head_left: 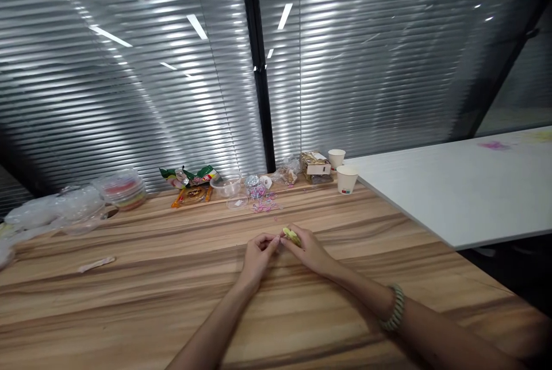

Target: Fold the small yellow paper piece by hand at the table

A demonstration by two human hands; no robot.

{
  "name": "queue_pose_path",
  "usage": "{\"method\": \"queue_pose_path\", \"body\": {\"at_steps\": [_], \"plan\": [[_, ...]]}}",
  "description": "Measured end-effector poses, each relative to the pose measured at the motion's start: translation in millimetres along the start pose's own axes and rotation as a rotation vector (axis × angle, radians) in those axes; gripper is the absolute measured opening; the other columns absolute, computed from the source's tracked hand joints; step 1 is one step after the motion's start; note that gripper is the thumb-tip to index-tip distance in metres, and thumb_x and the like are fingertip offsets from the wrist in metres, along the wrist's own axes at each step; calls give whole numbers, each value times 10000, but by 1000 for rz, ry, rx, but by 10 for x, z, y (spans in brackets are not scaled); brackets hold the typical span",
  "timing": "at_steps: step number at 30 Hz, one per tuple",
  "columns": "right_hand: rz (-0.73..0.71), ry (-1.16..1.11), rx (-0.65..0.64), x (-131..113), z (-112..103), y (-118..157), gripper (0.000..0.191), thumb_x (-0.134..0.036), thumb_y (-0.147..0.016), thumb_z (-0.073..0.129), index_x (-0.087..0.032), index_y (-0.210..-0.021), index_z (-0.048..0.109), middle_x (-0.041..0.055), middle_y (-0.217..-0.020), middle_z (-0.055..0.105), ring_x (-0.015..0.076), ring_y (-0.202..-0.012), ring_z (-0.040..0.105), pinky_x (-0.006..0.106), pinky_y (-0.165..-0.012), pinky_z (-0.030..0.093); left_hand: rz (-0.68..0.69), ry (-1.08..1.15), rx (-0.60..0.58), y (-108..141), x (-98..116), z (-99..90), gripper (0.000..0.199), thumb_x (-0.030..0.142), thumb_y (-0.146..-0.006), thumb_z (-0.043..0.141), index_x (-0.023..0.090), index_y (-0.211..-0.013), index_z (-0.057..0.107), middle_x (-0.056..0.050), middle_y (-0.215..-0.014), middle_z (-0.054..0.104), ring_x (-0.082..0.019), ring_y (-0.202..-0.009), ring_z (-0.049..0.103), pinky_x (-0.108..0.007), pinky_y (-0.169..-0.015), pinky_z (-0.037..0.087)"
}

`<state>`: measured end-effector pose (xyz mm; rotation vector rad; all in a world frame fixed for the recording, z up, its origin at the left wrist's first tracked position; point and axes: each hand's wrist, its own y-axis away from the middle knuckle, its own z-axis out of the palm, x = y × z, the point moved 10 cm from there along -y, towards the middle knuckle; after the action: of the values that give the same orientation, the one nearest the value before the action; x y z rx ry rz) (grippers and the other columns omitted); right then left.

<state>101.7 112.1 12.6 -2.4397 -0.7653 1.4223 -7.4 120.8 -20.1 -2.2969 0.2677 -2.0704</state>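
My left hand [257, 255] is over the middle of the wooden table [150, 312], its thumb and fingertips pinched together on something too small to make out. My right hand [309, 250] meets it from the right, closed around a small yellow object [292, 236]. The fingertips of both hands touch or nearly touch. Beyond them on the table lies a scatter of small pink and pale pieces [265, 204], beside a clear round lid [237, 203].
Snack packets [194, 186], a clear bowl [226, 186], a box [317, 168] and paper cups [347, 179] line the back edge. Stacked round containers [124, 189] and plastic bags [60, 209] sit back left. A pale strip [97, 264] lies left. A white table [448, 192] adjoins on the right.
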Motion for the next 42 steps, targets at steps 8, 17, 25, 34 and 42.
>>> {"method": "queue_pose_path", "body": {"at_steps": [8,17,25,34,42], "plan": [[-31,14,-3,-74,2,12,183,-283,-815,454,-185,-661,437,-29,-602,457,116,-566,419,217,-535,290,6,-25,-3,1,28,-6,308,424,-667,614,118,-688,632,-40,-631,606,-124,-590,524,-228,-597,427],[-43,50,15,-66,-17,4,172,-252,-810,448,-183,-652,440,-23,-597,463,119,-562,421,216,-524,279,6,-52,-33,-11,-7,18,292,402,-671,617,119,-734,656,-55,-675,626,-126,-602,526,-231,-611,429],[-31,111,51,-44,-43,6,134,-208,-784,450,-188,-652,460,-11,-602,503,129,-564,445,222,-520,279,52,-122,-70,-16,3,69,304,405,-703,582,122,-784,658,-73,-719,634,-133,-608,538,-234,-593,440],[20,168,84,49,-69,-6,105,-195,-752,463,-189,-647,464,-1,-599,525,134,-553,460,222,-504,266,188,-332,8,71,255,48,270,385,-754,528,144,-768,648,-63,-734,617,-141,-621,542,-227,-569,415],[49,110,74,79,-35,-5,62,-227,-760,471,-188,-733,511,4,-636,565,138,-575,489,222,-537,307,173,-120,-131,79,285,187,277,410,-771,502,143,-741,570,-48,-807,557,-123,-645,519,-230,-610,428]]}}
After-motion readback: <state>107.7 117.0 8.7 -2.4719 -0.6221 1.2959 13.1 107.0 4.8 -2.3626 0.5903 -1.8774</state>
